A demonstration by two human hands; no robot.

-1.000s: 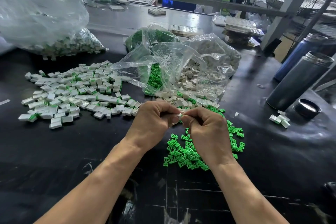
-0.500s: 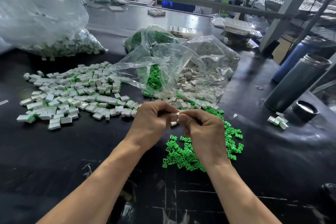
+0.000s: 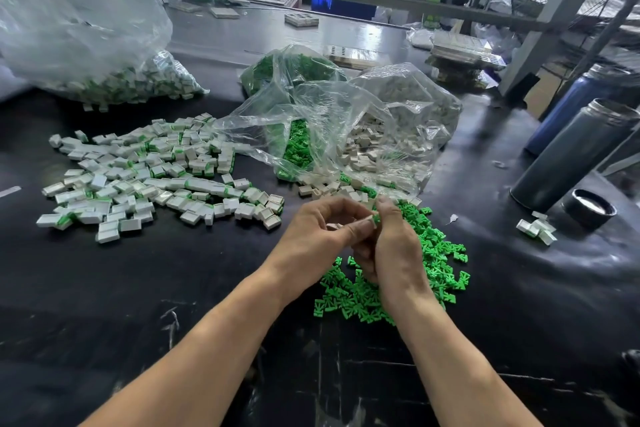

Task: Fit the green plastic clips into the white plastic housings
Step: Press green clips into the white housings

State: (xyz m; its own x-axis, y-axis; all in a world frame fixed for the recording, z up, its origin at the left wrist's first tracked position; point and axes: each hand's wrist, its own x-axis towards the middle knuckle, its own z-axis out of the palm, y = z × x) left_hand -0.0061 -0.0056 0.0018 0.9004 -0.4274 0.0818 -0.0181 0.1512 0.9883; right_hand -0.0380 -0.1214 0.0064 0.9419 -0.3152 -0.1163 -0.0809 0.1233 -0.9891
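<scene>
Hands: I am watching my left hand [image 3: 320, 236] and right hand [image 3: 393, 246] meeting above the table [image 3: 104, 305]; both are pinching one small white housing [image 3: 370, 219] between curled fingertips, with a sliver of green clip [image 3: 376, 217] showing at its end.
Step in hand: I am judging that the clip is being pressed home, though how deep it is sitting is hidden.
Done so far: a wide spread of assembled pieces [image 3: 152, 177] is lying to the left, white with green showing; a few more [image 3: 536, 229] are sitting to the right.
Left to do: a heap of loose green clips [image 3: 433, 253] is lying under the right hand, and loose white housings [image 3: 332, 188] are spilling just beyond the hands, so I am reckoning plenty remains.
Open clear bag [image 3: 346, 121]: holding green clips and white housings, mouth facing me.
Far left bag [image 3: 104, 55]: holding white pieces with green, seemingly finished.
Bag behind [image 3: 294, 66]: holding green clips.
Flask [image 3: 575, 156]: standing uncapped, its cap [image 3: 588, 209] beside it.
</scene>
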